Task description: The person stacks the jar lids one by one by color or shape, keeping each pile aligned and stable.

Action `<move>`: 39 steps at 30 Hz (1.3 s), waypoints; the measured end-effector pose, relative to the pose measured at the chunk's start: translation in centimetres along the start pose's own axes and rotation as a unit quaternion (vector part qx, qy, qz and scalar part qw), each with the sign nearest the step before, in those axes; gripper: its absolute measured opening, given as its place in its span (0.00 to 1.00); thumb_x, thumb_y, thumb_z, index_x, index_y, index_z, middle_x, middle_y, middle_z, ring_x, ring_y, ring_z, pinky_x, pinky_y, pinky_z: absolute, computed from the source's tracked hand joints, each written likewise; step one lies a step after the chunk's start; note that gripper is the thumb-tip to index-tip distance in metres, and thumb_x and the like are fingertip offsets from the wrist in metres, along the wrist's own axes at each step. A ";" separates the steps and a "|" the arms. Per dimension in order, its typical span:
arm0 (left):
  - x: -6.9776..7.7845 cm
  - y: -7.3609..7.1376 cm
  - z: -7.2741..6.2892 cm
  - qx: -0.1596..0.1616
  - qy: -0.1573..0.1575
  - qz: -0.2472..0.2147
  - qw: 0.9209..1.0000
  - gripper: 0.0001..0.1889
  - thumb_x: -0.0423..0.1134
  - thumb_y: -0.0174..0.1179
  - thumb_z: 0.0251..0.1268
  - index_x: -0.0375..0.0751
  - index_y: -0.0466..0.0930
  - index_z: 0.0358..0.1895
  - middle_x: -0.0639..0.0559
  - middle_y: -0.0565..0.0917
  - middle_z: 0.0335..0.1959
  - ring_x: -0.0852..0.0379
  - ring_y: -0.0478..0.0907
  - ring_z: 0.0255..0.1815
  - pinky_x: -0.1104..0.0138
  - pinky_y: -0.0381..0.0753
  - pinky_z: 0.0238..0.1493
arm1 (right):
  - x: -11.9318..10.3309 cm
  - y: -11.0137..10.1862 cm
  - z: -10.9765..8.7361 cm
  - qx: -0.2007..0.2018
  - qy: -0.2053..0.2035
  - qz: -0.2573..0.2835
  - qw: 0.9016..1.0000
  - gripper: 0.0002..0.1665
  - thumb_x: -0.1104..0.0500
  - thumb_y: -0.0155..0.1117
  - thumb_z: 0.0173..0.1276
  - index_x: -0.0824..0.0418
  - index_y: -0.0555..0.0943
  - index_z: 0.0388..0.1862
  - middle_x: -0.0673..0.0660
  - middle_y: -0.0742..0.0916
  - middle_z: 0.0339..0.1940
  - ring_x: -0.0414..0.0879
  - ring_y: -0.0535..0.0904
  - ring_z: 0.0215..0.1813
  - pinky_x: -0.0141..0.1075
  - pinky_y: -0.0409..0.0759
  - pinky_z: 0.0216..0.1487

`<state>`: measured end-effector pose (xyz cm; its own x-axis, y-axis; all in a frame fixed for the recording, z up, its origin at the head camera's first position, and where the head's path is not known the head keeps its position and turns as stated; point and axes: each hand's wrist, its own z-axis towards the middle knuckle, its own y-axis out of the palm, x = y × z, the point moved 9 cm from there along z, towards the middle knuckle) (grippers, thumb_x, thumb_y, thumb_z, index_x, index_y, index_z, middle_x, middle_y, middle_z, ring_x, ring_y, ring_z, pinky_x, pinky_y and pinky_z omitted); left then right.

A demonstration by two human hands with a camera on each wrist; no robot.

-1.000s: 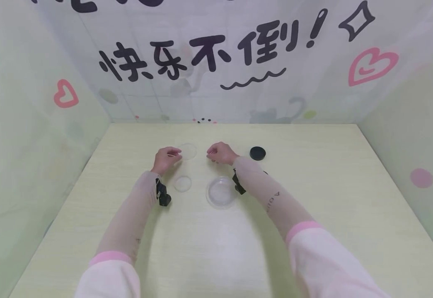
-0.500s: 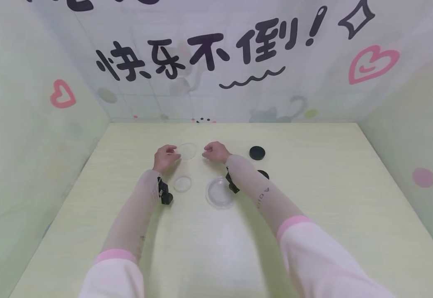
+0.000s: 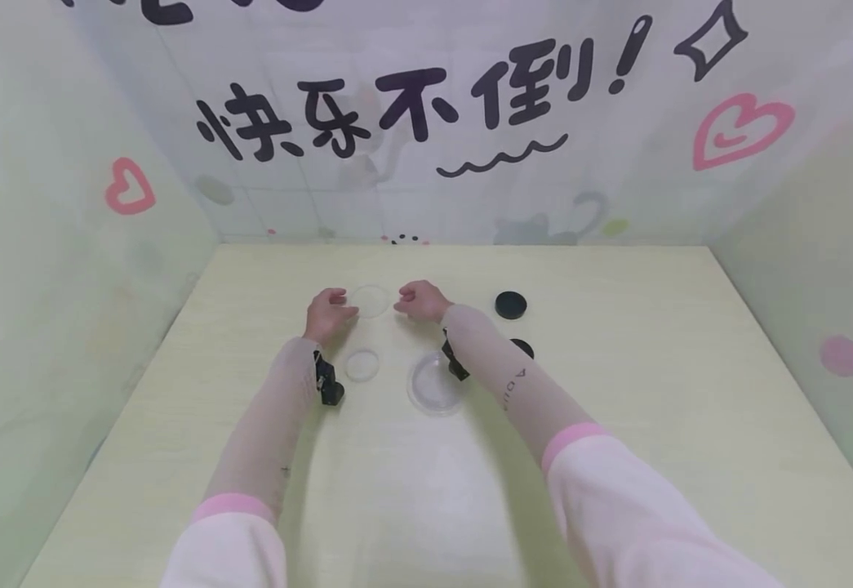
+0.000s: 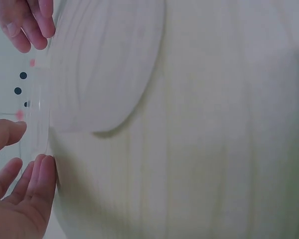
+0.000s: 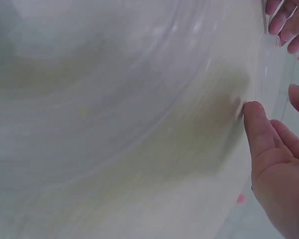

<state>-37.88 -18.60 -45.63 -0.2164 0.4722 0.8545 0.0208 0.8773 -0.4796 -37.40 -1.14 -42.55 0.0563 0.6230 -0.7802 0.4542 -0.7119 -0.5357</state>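
Note:
A clear, shallow round dish (image 3: 370,301) lies flat toward the back of the table, between the two hands. My left hand (image 3: 329,314) is at its left edge, thumb and fingers parted; in the left wrist view its fingertips (image 4: 47,164) are right at the rim of the clear dish (image 4: 40,109). At the right edge is my right hand (image 3: 422,302), fingers loosely bent and thumb apart. In the right wrist view a fingertip (image 5: 254,107) rests by the table close to the dish. Neither hand grips anything.
Nearer me lie a smaller clear round piece (image 3: 362,365) and a larger clear dish (image 3: 433,388) with a raised inner ring. Two black round lids, one behind (image 3: 510,305) and one partly hidden by the right sleeve (image 3: 522,348), lie on the right. A printed cloth backdrop (image 3: 426,196) borders the table.
My right hand has moved left, closer to the clear dish, and its fingers have loosened. The left hand's thumb and fingers have spread apart. The dish lies about where it was.

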 end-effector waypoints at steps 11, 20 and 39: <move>0.3 0.2 -0.1 -0.020 -0.002 0.005 1.000 0.27 0.34 0.57 0.56 0.32 0.61 0.60 0.38 0.67 0.58 0.44 0.63 0.59 0.59 0.64 0.57 | 14.2 4.3 21.1 -0.016 -0.106 0.036 0.994 0.30 0.44 0.64 0.54 0.51 0.71 0.55 0.47 0.79 0.47 0.39 0.75 0.47 0.31 0.76 0.42; 0.1 0.6 0.5 -0.014 0.002 0.009 1.000 0.26 0.34 0.57 0.55 0.33 0.64 0.59 0.39 0.68 0.58 0.45 0.62 0.60 0.58 0.59 0.60 | 9.1 3.8 14.5 -0.032 -0.098 0.056 0.993 0.27 0.53 0.56 0.63 0.60 0.67 0.60 0.56 0.75 0.56 0.45 0.72 0.54 0.32 0.75 0.46; 0.3 1.7 0.1 -0.043 -0.009 0.027 0.999 0.23 0.34 0.56 0.58 0.34 0.65 0.58 0.39 0.71 0.54 0.46 0.68 0.54 0.60 0.68 0.54 | 3.5 0.9 4.6 -0.009 -0.024 0.018 1.000 0.25 0.60 0.51 0.66 0.67 0.65 0.61 0.61 0.74 0.56 0.50 0.69 0.57 0.34 0.67 0.56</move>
<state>-38.03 -16.99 -46.24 -0.2298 0.5183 0.8237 0.1169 0.8550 -0.5053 -40.89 -1.05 -47.25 0.0293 0.5808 -0.8135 0.4692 -0.7266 -0.5019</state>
